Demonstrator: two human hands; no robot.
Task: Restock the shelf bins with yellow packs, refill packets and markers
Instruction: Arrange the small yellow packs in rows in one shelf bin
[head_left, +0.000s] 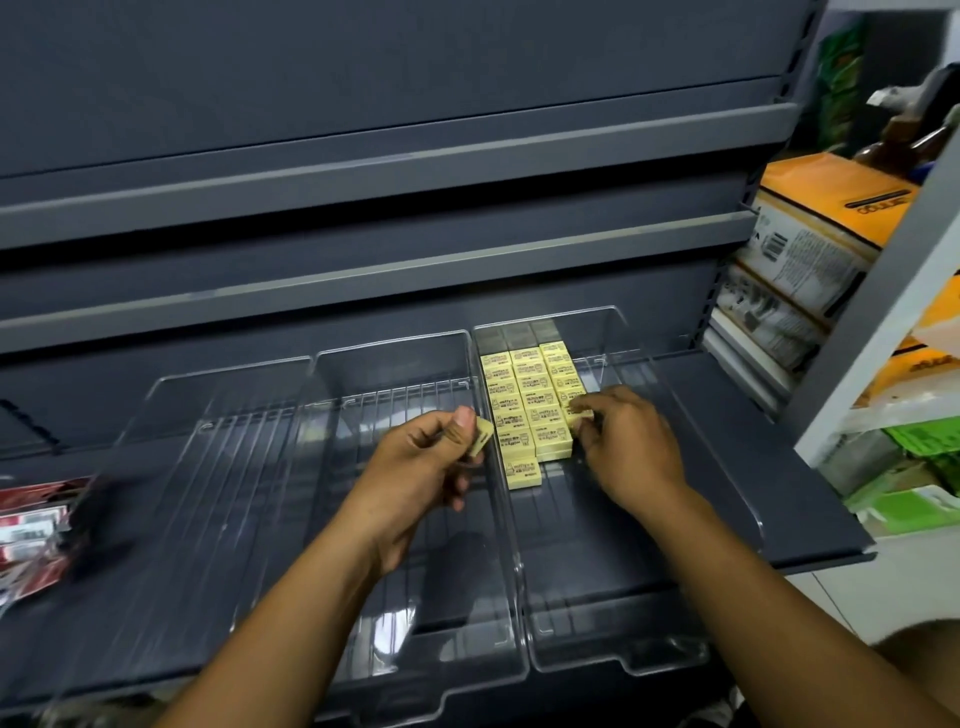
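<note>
left hand (436, 457) pinches 1 small yellow rectangular pack (480, 439) at right wall of middle clear plastic bin (395, 374) | right hand (628, 447) pinches another yellow pack (579, 417) against 3 rows of yellow packs (530, 410) inside right bin (701, 441)

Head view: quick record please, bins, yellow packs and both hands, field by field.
right bin: clear plastic, holds yellow packs in three rows along its left side
middle bin: clear plastic, no packs seen inside
left hand: holds a loose pack over the middle bin, near the divider
right hand: pinches the end pack of the right-most row
shelf, left end: blurred red-and-white packets
</note>
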